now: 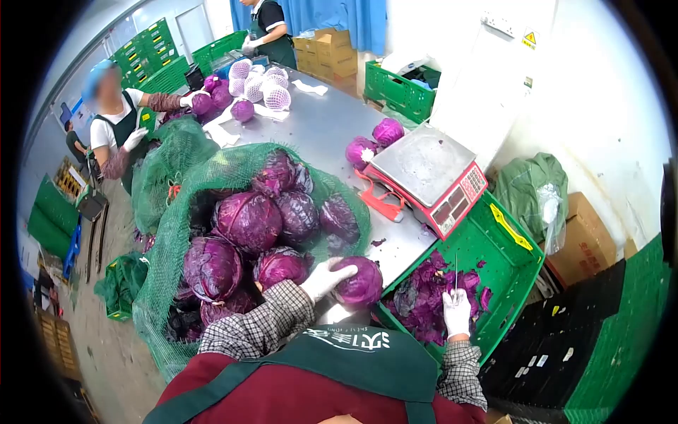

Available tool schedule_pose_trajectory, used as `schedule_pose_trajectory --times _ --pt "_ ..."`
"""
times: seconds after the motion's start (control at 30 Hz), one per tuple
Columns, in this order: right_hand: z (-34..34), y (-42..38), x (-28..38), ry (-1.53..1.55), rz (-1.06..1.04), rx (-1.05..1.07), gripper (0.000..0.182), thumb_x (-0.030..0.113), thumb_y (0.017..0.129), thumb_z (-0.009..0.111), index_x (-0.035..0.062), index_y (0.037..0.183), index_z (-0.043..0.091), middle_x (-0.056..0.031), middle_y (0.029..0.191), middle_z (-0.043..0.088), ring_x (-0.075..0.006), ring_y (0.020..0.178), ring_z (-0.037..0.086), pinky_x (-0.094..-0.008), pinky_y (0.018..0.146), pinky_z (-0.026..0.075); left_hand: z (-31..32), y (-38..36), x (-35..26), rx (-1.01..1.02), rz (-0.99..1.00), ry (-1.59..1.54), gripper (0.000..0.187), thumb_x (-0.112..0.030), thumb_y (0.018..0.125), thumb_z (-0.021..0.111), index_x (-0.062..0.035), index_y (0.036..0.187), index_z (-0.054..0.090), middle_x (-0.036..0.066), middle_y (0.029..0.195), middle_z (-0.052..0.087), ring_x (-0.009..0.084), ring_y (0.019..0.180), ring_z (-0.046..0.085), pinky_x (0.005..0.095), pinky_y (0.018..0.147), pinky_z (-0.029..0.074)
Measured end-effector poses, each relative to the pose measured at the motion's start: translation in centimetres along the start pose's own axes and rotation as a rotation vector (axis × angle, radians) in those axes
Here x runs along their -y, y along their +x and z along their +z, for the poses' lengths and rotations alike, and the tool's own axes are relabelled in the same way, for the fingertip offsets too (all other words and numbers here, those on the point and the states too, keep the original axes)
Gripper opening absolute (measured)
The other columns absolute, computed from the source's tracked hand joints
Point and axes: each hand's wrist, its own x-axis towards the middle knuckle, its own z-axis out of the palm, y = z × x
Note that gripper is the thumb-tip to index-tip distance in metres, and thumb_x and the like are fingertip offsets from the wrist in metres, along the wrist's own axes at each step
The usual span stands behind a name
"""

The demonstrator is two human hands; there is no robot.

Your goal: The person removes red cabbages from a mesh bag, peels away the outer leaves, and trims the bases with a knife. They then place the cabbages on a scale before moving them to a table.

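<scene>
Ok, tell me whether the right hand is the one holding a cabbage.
No, the left hand grips the cabbage, while the right hand holds a thin-bladed tool over the green crate.

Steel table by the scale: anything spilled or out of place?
Yes, slightly: a small dark leaf scrap lies loose on the steel tabletop, while most purple trimmings are in the green crate.

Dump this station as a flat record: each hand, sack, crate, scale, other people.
left_hand: white-gloved left hand gripping purple cabbage
right_hand: white-gloved right hand holding thin-bladed knife, blade pointing away from wearer
sack: green mesh sack, open, purple cabbages inside
crate: green crate, loose purple leaves inside
scale: red scale, two cabbages beside it
people: two around table, another farther back left
</scene>
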Motion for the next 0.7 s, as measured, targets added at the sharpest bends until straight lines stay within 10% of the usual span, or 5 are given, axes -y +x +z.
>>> schedule_pose_trajectory --times 0.17,0.23,0.3,0.5,0.7 --pt "4.6 -1.7 14.3 0.246 0.31 0.38 0.049 0.015 0.081 0.073 -0.0034 0.123 0.055 -0.0135 0.117 0.06 -0.018 0.103 0.059 -0.0268 0.089 0.047 2.9 -0.3 0.8 0.079 -0.507 -0.282 0.102 -0.083 0.077 0.043 -0.002 0.138 0.041 0.026 0.127 0.052 0.0434 0.11 0.055 0.0523 0.084 0.052" --pt "7.1 -2.8 13.6 -0.194 -0.326 0.337 0.05 0.015 0.085 0.07 -0.0008 0.128 0.052 -0.0149 0.115 0.06 -0.0275 0.107 0.059 -0.0341 0.095 0.046 1.0 1.2 1.7 0.219 -0.613 -0.187 0.097 -0.088 0.075 0.036 -0.0087 0.127 0.055 0.022 0.106 0.065 0.0366 0.094 0.065 0.046 0.086 0.053" --pt "7.7 -2.7 13.7 -0.138 -0.301 0.328 0.055 0.02 0.084 0.07 -0.0017 0.13 0.05 -0.0209 0.129 0.054 -0.0328 0.122 0.051 -0.0381 0.104 0.041 2.1 -0.6 -2.1 0.229 -0.601 0.028 0.103 -0.087 0.073 0.041 0.0023 0.122 0.057 0.026 0.102 0.065 0.0351 0.096 0.065 0.0427 0.086 0.053" --pt "6.7 0.3 13.1 -0.099 -0.211 0.508 0.053 0.022 0.087 0.064 -0.0004 0.133 0.05 -0.021 0.136 0.05 -0.0313 0.126 0.049 -0.0349 0.106 0.039 5.3 -2.2 -5.2 -0.059 0.786 1.294 0.112 -0.05 0.063 0.082 -0.0014 0.147 0.026 0.029 0.147 0.028 0.0438 0.136 0.031 0.048 0.107 0.036" --pt "7.1 -0.3 14.9 -0.046 -0.099 0.44 0.055 0.021 0.092 0.06 -0.0054 0.137 0.041 -0.0194 0.121 0.058 -0.0189 0.085 0.06 -0.0293 0.08 0.05 7.2 0.1 -4.6 0.041 0.501 1.218 0.131 -0.047 0.056 0.086 -0.0011 0.15 0.008 0.036 0.147 0.02 0.0515 0.135 0.024 0.0532 0.11 0.03"
